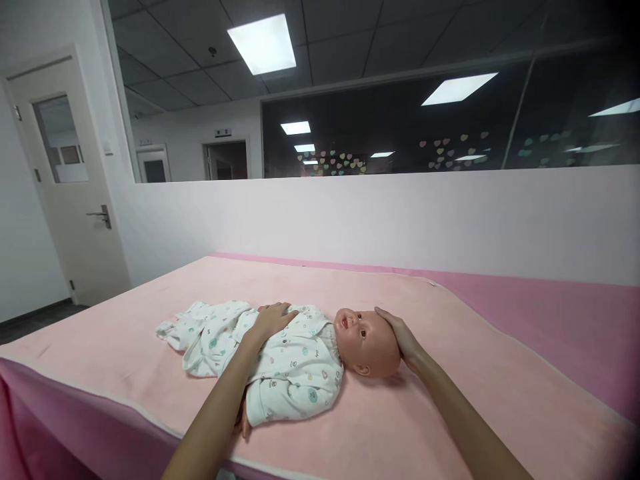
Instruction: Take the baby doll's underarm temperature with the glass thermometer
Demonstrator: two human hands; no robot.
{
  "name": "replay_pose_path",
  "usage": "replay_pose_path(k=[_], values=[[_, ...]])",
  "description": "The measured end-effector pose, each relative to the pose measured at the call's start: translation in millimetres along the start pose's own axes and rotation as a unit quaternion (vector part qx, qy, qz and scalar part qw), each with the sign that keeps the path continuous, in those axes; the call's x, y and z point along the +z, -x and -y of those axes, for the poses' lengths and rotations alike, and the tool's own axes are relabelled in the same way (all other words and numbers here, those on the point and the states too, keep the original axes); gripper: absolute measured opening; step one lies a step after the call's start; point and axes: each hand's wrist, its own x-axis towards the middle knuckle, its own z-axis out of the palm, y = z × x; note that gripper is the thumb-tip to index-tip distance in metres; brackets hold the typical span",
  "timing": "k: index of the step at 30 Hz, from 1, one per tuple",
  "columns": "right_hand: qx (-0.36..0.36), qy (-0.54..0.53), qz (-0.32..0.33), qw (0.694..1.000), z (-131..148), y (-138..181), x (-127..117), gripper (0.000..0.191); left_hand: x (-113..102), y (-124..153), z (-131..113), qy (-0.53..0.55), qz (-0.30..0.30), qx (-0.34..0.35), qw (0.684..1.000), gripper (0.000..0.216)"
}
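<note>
A baby doll (369, 343) lies on its back on a pink padded mat (310, 453), its head toward the right. It wears white printed baby clothes (295, 363); the trouser legs stretch out to the left. My left hand (273, 320) rests flat on the doll's belly, fingers stretched out over the cloth. At the crown of the doll's head, my right hand (400, 333) is cupped against the top and back, its fingers extended along the scalp. One doll hand (244, 427) pokes out of the near sleeve, partly behind my left forearm.
A darker pink sheet (550, 327) shows beneath the mat along the far and right sides. The mat's near edge (125, 407) drops off at the lower left. Behind stands a white half wall (380, 223) with glass above, and a door (70, 193) is at the left.
</note>
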Motion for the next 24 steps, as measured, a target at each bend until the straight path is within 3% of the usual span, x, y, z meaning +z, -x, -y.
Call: replay_pose_path(k=[4,10,15,20,24], values=[[-0.015,0.013,-0.005,1.0,0.0,-0.9,0.8,0.038,-0.8,0.5,-0.9,-0.001,0.004,-0.007,1.0,0.055],[-0.088,0.032,-0.065,0.994,-3.4,-8.4,0.1,0.03,-1.3,0.9,-1.4,0.001,0.008,-0.01,1.0,0.055],[-0.099,0.026,-0.086,0.991,-6.7,-12.0,-1.5,0.031,-1.4,0.7,-1.7,0.001,0.01,-0.016,1.0,0.054],[-0.031,0.017,-0.013,0.999,-3.6,-5.5,-0.7,0.037,-1.7,1.1,-1.8,0.003,0.009,-0.012,1.0,0.054],[-0.011,0.006,-0.004,1.0,0.1,-0.2,1.1,0.037,-2.2,1.3,-1.9,0.005,0.008,-0.008,1.0,0.055]])
